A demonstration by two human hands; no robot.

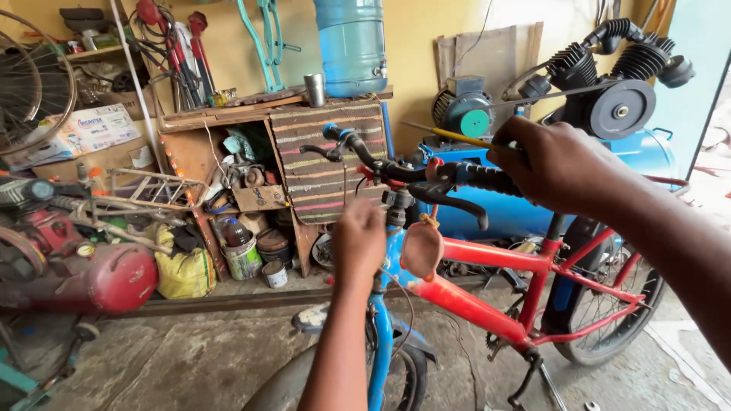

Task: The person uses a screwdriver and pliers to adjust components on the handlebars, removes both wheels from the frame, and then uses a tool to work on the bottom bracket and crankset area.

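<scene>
A red and blue bicycle point(487, 293) stands in front of me, its black handlebar point(396, 169) running left to right. My left hand point(358, 240) is closed around the blue head tube just below the stem. My right hand point(560, 164) grips the right handlebar grip and holds a thin yellow-handled tool point(445, 135) that points left. The black brake lever point(453, 199) hangs below that grip. A small tan tag point(422, 249) dangles under the stem.
A blue air compressor point(609, 106) stands behind the bicycle at right. A cluttered wooden shelf point(251, 164) and a blue water jug point(350, 46) stand at the back. A red tank point(114, 278) lies at left. A bicycle wheel point(30, 84) hangs at the upper left.
</scene>
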